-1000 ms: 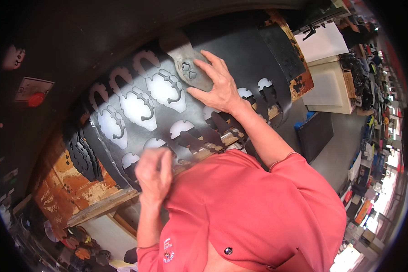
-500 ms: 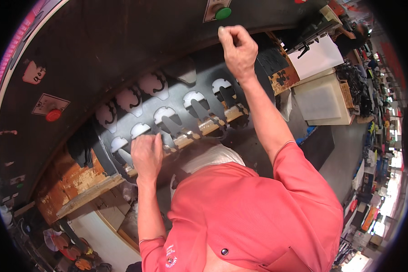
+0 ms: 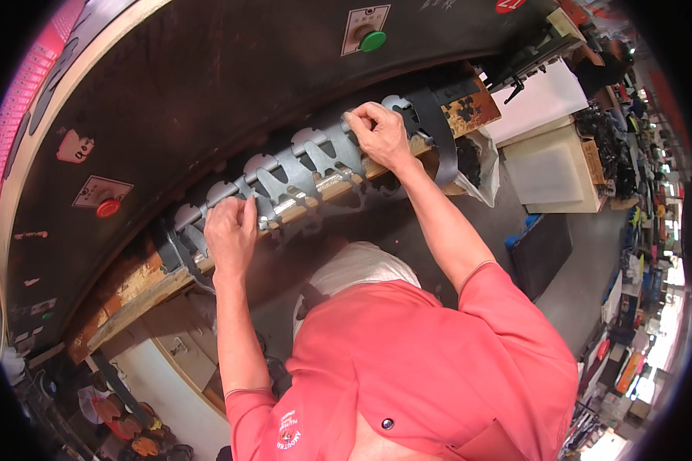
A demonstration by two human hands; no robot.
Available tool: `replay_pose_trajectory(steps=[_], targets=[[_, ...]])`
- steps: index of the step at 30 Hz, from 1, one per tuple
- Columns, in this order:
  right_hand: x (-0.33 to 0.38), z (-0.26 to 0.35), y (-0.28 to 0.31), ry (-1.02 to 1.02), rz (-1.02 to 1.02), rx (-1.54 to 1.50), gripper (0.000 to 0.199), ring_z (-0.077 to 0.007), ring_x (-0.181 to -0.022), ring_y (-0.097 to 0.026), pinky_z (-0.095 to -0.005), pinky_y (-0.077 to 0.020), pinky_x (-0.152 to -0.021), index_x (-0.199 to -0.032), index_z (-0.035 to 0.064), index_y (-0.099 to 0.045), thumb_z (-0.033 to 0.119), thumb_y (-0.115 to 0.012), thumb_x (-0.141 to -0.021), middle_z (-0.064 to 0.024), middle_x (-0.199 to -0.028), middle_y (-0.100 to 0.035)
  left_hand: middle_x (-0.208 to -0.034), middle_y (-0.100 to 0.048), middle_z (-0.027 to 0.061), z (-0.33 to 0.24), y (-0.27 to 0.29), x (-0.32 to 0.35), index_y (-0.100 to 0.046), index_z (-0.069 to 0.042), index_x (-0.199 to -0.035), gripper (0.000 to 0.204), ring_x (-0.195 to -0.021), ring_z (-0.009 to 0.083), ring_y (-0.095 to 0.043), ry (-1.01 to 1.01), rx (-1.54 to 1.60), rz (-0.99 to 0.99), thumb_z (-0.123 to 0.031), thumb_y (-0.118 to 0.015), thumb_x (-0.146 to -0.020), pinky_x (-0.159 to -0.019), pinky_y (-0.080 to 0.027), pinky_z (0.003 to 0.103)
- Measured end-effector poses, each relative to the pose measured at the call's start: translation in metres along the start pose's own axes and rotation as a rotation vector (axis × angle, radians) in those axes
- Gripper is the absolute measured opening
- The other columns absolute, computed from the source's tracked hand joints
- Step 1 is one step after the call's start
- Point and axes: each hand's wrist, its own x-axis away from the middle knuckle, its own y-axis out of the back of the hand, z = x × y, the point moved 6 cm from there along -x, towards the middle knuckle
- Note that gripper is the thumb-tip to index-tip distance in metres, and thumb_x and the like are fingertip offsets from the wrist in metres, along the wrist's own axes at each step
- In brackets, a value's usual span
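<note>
Dark grey material was caught in both hands. The curled fingers of the left hand, left of centre in the frame, were closed on the sheet; the right hand, above centre, pinched at it, thumb to fingertips — though the contact under the left palm was hidden. The sheet ran slantwise between them across the upper middle, with rounded openings that left only narrow webs. Its near side hung over the wooden edge, and a dark band, apparently its end, curved down just right of the right wrist.

Those webs looked like the weak point: an uneven tug between the hands could have torn one, and a dangling strip could have snagged on the wood. The dark machine seemed to overhang the sheet from above — had it come down, fingers beneath would have been crushed.

Farther out came the labels. Behind the green button, at top centre, a pale plate carried small printed characters; the plate behind the red button, at left, bore others too blurred to read. A round red sticker was cut off at the top edge, and the coral shirt showed a lettered emblem at lower middle.
</note>
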Motion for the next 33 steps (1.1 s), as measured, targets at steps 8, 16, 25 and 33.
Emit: replay_pose_trajectory(steps=[8, 16, 25, 33], targets=[[-0.001, 0.0, -0.003, 0.011, 0.037, 0.01, 0.018, -0.0076, -0.063, -0.048, -0.0275, -0.0442, -0.06, -0.084, 0.0005, -0.069, 0.014, -0.079, -0.093, -0.0003, -0.067, -0.054, -0.066, -0.058, 0.0089, 0.002, 0.0, 0.002, -0.058, -0.006, -0.075, 0.027, -0.064, 0.0318, -0.058, -0.002, -0.007, 0.008, -0.013, -0.078, -0.092, -0.068, -0.045, 0.043], [0.003, 0.0, -0.001, -0.007, 0.04, -0.002, 0.017, -0.0071, -0.063, -0.049, -0.0262, -0.0438, -0.061, -0.086, 0.0012, -0.07, 0.014, -0.078, -0.094, 0.0007, -0.066, -0.054, -0.068, -0.058, 0.0094, 0.004, -0.001, 0.003, -0.057, -0.006, -0.074, 0.028, -0.068, 0.0323, -0.06, 0.016, -0.014, 0.066, -0.014, -0.079, -0.09, -0.07, -0.047, 0.044], [-0.004, -0.004, -0.007, -0.32, 0.08, 0.029, 0.02, -0.0073, -0.061, -0.048, -0.0277, -0.0451, -0.061, -0.084, -0.0006, -0.072, 0.016, -0.078, -0.092, -0.0016, -0.064, -0.053, -0.073, -0.062, 0.0119, 0.004, 0.001, -0.008, -0.063, -0.005, -0.075, 0.023, -0.071, 0.0346, -0.061, 0.038, 0.028, 0.181, -0.012, -0.078, -0.09, -0.069, -0.045, 0.045], [-0.084, 0.039, -0.081, 0.026, 0.33, 0.209, 0.074, -0.0394, -0.127, -0.06, -0.045, -0.0503, -0.107, -0.138, -0.0031, -0.063, 0.041, -0.086, -0.083, -0.026, -0.139, -0.061, -0.081, -0.071, 0.0173, 0.009, 0.001, -0.062, -0.068, -0.001, -0.083, 0.019, -0.078, 0.0381, -0.069, 0.103, 0.05, 0.546, -0.016, -0.077, -0.091, -0.074, -0.054, 0.047]])
